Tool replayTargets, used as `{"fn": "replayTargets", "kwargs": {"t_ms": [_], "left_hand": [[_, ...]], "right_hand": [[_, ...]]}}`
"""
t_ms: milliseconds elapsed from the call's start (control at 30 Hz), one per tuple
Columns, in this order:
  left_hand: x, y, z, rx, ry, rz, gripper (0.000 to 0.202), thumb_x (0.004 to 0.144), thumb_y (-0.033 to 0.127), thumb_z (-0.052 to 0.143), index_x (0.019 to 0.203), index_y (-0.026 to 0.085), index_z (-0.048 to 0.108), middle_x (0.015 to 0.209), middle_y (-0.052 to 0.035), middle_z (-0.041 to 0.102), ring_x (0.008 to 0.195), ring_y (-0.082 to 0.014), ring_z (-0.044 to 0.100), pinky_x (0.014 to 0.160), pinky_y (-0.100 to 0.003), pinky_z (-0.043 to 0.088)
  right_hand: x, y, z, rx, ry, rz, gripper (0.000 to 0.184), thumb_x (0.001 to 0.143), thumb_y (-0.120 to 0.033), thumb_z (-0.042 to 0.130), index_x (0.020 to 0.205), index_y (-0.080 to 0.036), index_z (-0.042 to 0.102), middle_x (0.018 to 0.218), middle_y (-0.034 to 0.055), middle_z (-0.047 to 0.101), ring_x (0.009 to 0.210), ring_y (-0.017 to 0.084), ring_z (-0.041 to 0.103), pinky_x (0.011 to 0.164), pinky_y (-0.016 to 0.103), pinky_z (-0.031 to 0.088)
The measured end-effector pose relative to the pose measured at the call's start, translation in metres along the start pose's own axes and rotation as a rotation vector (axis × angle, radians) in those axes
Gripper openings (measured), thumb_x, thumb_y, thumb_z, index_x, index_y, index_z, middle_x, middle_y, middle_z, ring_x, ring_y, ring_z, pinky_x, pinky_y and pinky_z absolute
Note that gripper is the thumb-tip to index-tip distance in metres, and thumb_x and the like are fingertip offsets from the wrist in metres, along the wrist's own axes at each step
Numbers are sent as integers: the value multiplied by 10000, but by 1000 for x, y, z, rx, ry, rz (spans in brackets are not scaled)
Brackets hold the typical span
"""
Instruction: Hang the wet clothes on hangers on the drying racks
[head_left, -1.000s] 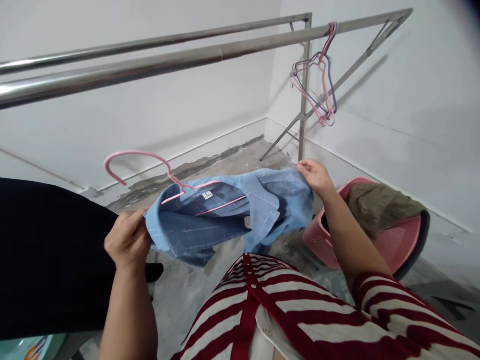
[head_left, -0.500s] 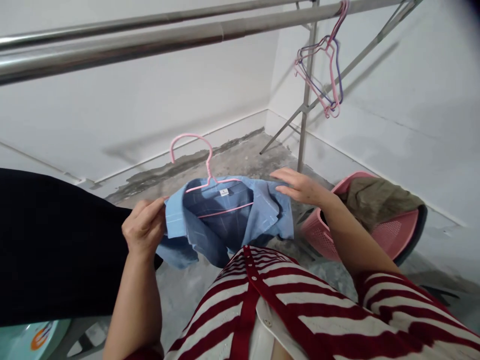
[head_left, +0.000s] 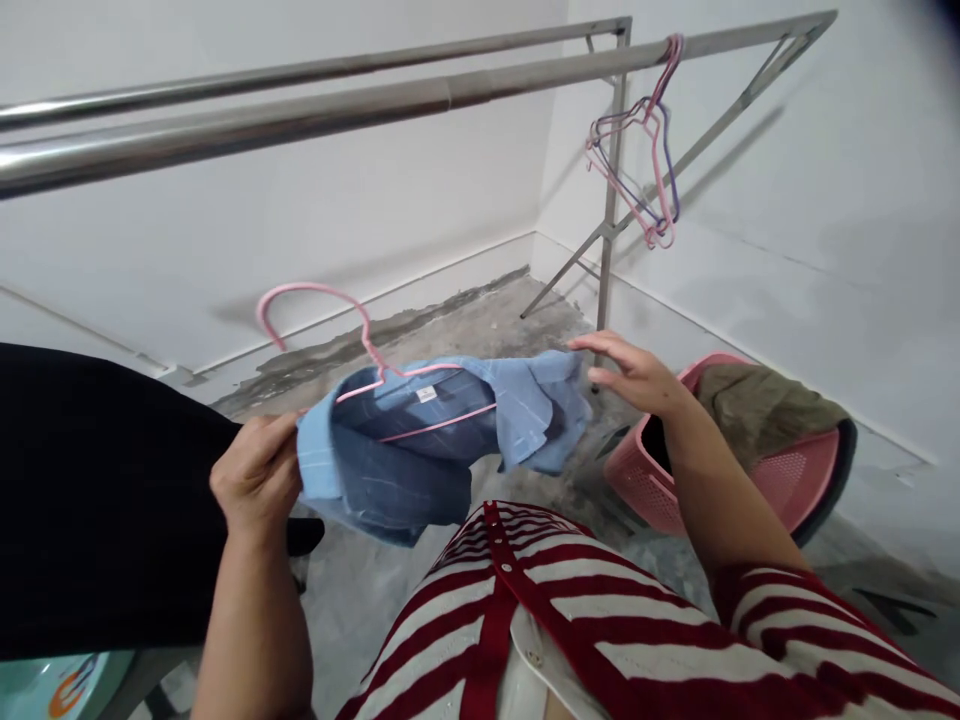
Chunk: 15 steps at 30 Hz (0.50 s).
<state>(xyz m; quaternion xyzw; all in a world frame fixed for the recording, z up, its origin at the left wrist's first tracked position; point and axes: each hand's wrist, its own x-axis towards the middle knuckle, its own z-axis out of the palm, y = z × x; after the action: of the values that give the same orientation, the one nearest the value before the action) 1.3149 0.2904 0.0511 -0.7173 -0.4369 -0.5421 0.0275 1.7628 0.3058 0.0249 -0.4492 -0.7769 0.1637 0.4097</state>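
A light blue collared shirt (head_left: pixel 420 475) hangs spread on a pink hanger (head_left: pixel 367 335) in front of my body. The hook curves up to the left, out of the collar, and a white label shows inside the neck. My left hand (head_left: pixel 259 470) is closed at the shirt's left shoulder, gripping the cloth and the hanger's end there. Beside the right shoulder, my right hand (head_left: pixel 630 370) has its fingers apart; its fingertips are at the cloth's edge, and I cannot tell whether they touch it.
Above runs a metal drying rack (head_left: pixel 375 105) with several pink and purple hangers (head_left: pixel 660 170) at its right. A pink basket (head_left: pixel 649 475) with an olive-brown cloth (head_left: pixel 757 410) stands at right. Black fabric (head_left: pixel 97 500) covers the left, above a light green basin (head_left: pixel 94 680).
The shirt and hanger have shifted left and tilted, the hook leaning further left. My left hand moved left and slightly down with them; my right hand moved slightly right, off the shoulder.
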Motion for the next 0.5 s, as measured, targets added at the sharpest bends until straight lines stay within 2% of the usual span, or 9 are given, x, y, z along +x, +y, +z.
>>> {"fn": "replayTargets", "kwargs": {"t_ms": [100, 200, 267, 400, 500], "left_hand": [[-1, -1, 13, 14, -77, 49, 142, 803, 206, 614, 900, 195, 716, 737, -18, 650, 649, -115, 573, 593, -236, 450], [-3, -2, 23, 9, -146, 87, 156, 823, 227, 584, 894, 195, 718, 752, -32, 665, 643, -118, 583, 594, -234, 461], [-4, -4, 27, 24, -154, 80, 167, 832, 244, 571, 895, 194, 717, 758, -45, 668, 652, -126, 590, 599, -240, 469], [-4, -10, 29, 25, -166, 70, 180, 840, 256, 561, 925, 195, 708, 777, -55, 663, 702, -143, 608, 653, -267, 492], [-1, -8, 24, 25, -146, 9, 206, 826, 314, 591, 982, 218, 684, 988, -73, 663, 950, -196, 616, 842, -345, 497]], "right_hand": [[8, -20, 16, -201, -113, -148, 279, 876, -303, 488, 1088, -188, 628, 1024, 100, 664, 970, 217, 602, 889, 378, 463], [17, -24, 33, -267, -153, -208, 260, 885, -235, 407, 928, -174, 657, 818, 84, 659, 784, 188, 605, 729, 313, 475], [22, -23, 38, -221, -177, -221, 260, 873, -214, 405, 902, -178, 661, 795, 70, 654, 747, 169, 602, 670, 276, 466], [28, -26, 34, -134, -199, -222, 260, 842, -187, 417, 896, -203, 671, 800, 37, 669, 716, 146, 603, 657, 252, 461], [30, -29, 31, -135, -174, -209, 261, 847, -197, 415, 876, -211, 674, 798, 34, 671, 727, 149, 605, 673, 256, 464]]}}
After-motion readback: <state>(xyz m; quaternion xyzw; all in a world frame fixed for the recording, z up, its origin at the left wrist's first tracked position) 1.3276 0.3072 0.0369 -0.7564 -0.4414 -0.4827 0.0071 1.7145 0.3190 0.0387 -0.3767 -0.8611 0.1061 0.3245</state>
